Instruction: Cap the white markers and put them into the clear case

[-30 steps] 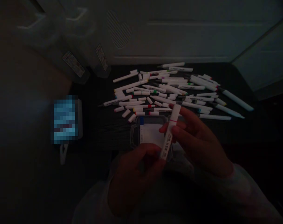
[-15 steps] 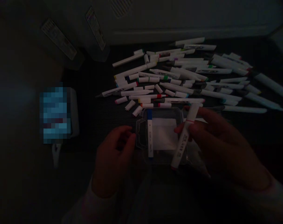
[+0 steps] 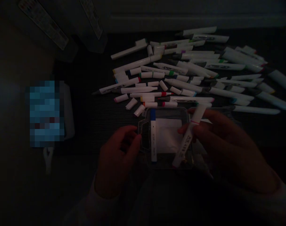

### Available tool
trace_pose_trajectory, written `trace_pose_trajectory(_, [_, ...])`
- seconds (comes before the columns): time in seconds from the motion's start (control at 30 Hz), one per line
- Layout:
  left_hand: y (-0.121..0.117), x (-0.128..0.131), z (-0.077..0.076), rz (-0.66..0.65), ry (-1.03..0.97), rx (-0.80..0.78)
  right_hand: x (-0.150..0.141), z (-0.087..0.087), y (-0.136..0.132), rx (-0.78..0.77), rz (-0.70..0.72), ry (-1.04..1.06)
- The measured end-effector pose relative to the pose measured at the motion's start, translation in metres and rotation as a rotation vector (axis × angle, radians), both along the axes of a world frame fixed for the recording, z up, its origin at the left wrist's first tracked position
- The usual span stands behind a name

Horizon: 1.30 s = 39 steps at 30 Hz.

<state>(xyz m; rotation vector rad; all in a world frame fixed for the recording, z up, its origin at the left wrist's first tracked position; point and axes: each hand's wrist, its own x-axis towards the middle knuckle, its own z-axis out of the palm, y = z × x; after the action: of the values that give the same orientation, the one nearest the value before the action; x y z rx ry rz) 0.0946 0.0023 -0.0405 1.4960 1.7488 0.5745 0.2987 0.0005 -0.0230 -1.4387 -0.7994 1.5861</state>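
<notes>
My right hand (image 3: 224,142) pinches a white marker (image 3: 187,142) with a pink ring and dark printing. The marker slants over the right part of a clear plastic case (image 3: 168,165). Inside the case, along its left side, lies a white marker with blue ends (image 3: 153,138); a pale sheet (image 3: 168,135) shows beside it. My left hand (image 3: 118,160) is beside the case's left edge, fingers curled and thumb apart, with nothing visible in it. Whether its fingertips touch the case, I cannot tell.
Behind the case, many white markers (image 3: 192,66) and loose caps (image 3: 131,104) lie scattered on the dark ribbed tabletop (image 3: 98,117). A lit, blurred screen (image 3: 45,114) stands at left. Two clear holders with printed labels (image 3: 44,23) are at the back left. The scene is very dim.
The view has shifted slightly, so the screen sits farther left and the holders higher. My left fingertips are closer to the case's edge. My right hand keeps the marker at nearly the same slant.
</notes>
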Motion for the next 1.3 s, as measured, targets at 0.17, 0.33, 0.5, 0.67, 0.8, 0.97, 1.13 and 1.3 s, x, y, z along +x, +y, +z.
trace_pose_trajectory(0.17, [-0.006, 0.012, 0.001, -0.173, 0.248, 0.239, 0.001, -0.002, -0.001, 0.017, 0.0, 0.011])
trace_pose_trajectory(0.33, [-0.01, 0.033, 0.0, -0.327, 0.484, 0.333, 0.001, -0.004, -0.001, 0.009, -0.003, 0.029])
trace_pose_trajectory(0.5, [-0.002, 0.045, 0.009, -0.363, 0.708, 0.165, 0.001, -0.006, 0.0, 0.002, -0.017, 0.085])
trace_pose_trajectory(0.67, [0.004, 0.05, 0.015, -0.411, 0.775, 0.085, -0.001, -0.007, 0.002, 0.055, -0.015, 0.035])
trace_pose_trajectory(0.8, [0.005, 0.047, 0.016, -0.405, 0.75, 0.082, -0.002, -0.007, 0.004, 0.072, -0.032, 0.003])
trace_pose_trajectory(0.97, [0.005, 0.041, 0.014, -0.344, 0.597, 0.029, -0.001, -0.009, 0.004, 0.085, -0.04, 0.02])
trace_pose_trajectory(1.13, [0.004, 0.042, 0.012, -0.277, 0.579, 0.014, 0.002, -0.012, 0.004, 0.071, -0.037, 0.083])
trace_pose_trajectory(1.3, [0.004, 0.049, 0.013, -0.346, 0.752, 0.041, 0.005, -0.011, 0.007, 0.035, -0.067, 0.161])
